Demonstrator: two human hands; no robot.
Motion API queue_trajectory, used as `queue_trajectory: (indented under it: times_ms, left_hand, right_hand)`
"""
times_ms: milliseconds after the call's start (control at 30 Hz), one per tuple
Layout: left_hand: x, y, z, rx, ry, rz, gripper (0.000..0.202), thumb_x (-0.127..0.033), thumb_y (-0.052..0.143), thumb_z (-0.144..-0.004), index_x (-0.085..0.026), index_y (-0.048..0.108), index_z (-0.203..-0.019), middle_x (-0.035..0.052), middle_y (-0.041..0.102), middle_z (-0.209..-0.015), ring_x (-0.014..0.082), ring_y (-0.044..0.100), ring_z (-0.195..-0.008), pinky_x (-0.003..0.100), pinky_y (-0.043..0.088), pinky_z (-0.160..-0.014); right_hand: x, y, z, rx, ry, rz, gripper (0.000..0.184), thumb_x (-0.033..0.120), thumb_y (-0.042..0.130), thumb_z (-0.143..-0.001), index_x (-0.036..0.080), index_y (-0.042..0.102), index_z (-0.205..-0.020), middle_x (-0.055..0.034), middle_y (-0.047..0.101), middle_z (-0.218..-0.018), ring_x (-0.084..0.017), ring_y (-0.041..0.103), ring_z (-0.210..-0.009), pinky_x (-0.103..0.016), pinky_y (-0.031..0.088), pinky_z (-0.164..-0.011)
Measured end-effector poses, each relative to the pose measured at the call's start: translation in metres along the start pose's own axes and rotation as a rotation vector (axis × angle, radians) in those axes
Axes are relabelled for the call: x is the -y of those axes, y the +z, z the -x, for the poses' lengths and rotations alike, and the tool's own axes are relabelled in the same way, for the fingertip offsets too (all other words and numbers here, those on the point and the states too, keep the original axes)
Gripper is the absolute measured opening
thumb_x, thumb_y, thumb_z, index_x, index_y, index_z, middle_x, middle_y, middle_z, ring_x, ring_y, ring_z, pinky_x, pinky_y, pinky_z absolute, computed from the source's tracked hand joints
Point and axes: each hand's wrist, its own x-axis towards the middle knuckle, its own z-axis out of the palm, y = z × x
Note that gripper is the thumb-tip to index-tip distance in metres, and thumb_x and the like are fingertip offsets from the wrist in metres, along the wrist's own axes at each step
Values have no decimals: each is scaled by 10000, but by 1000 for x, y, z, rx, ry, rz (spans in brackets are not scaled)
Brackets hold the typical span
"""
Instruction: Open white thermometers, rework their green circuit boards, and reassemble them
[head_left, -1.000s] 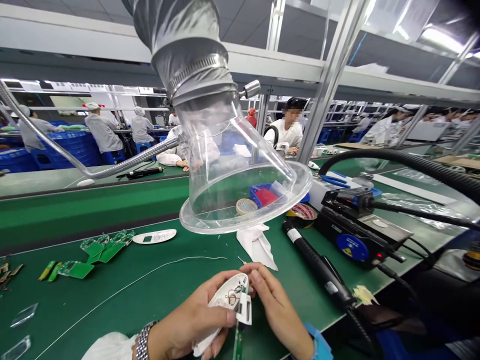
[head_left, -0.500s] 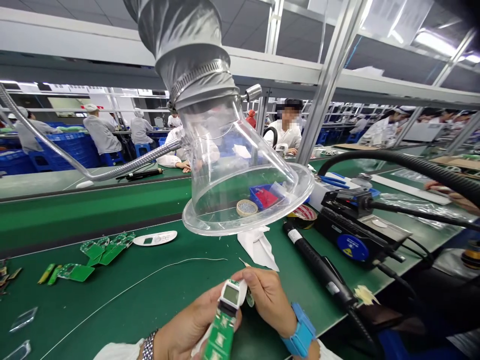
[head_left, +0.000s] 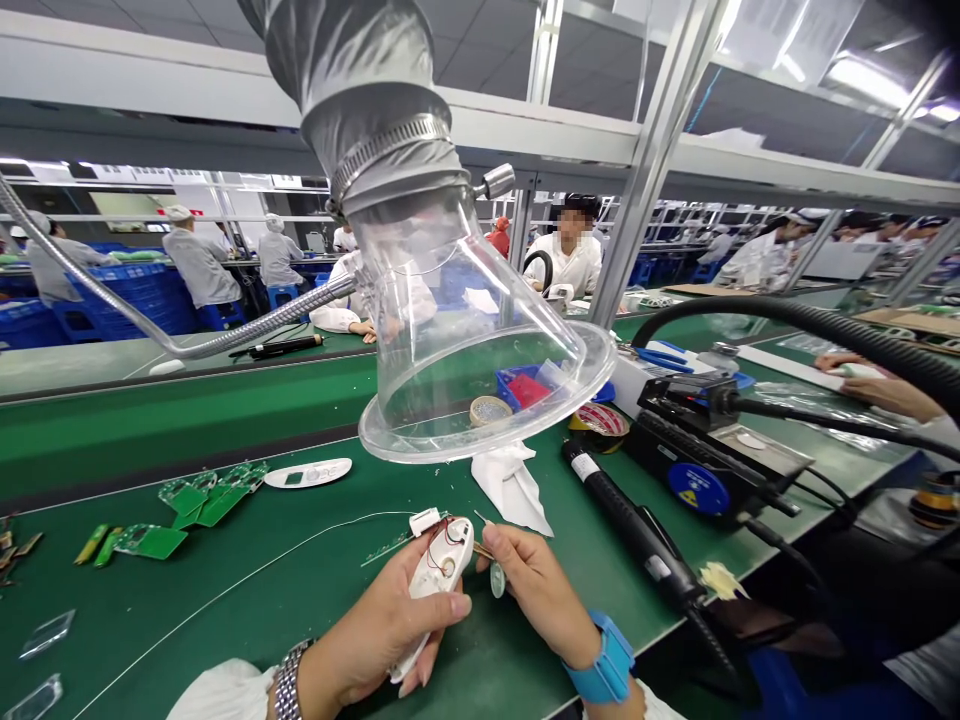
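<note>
My left hand (head_left: 386, 610) grips a white oval plastic housing (head_left: 448, 550), its inside turned up, the thumb across its lower part. Thin red and dark wires run from the housing's upper end to a small white part (head_left: 425, 520). The edge of a green circuit board (head_left: 386, 549) shows beyond my fingers. Close to the right, my right hand (head_left: 536, 585) is closed around a slim pointed tool (head_left: 480, 517), apart from the housing. Below its fingers hangs a small, round, pale disc (head_left: 497, 580); what holds it is unclear.
A clear fume hood (head_left: 487, 390) hangs above the mat. Green circuit boards (head_left: 217, 500) and a white cover (head_left: 308, 473) lie left. White solder wire (head_left: 247, 578) crosses the mat. Rightward are a tissue (head_left: 513, 487), a black handled tool (head_left: 634, 530) and a black device (head_left: 690, 460).
My left hand has turned the housing over: the screen and board faced me before, now the wired inside does. My right hand has moved slightly away from it, still closed on the pointed tool.
</note>
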Motion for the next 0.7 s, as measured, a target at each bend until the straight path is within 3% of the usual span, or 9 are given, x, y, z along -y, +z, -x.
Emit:
queue_trajectory:
  times_ms: [167,367,533,633,700]
  left_hand:
    - [3,0,-1,51,30,14,773,-295,725,-651,-214,274,-1273,-64,551,-681,41,470,-293,98,288,-228]
    - [3,-5,0,30,141,160,579,-239,693,-648,-166,384,-1133,-70,545,-633,33,414,-254,115,275,-209]
    - [9,-14,4,-140,162,123,720,-274,694,-649,-167,303,-1244,-84,536,-551,48,408,-262,120,290,-222]
    - [14,-15,4,-230,120,63,849,-326,698,-638,-160,225,-1324,-105,490,-464,64,404,-268,125,298,-234]
    - [17,-13,3,-266,121,16,872,-334,713,-616,-158,242,-1328,-82,528,-538,53,419,-283,132,312,-248]
  right_hand:
    - [-1,-1,3,112,69,-70,450,589,477,-809,158,529,-691,57,340,-540,-68,282,-470,-202,236,-446]
    - [2,-2,5,182,132,-96,437,599,522,-774,170,500,-691,71,336,-511,-58,273,-447,-186,201,-423]
    - [-1,-5,3,42,189,-92,541,698,491,-725,166,567,-788,71,312,-522,-62,257,-451,-185,192,-418]
    - [-7,-7,0,-76,160,-80,557,704,502,-712,163,591,-805,48,384,-549,-72,316,-470,-190,251,-431]
    - [-10,-7,-1,-135,121,-79,532,678,532,-714,163,611,-821,33,429,-574,-84,368,-498,-195,312,-458]
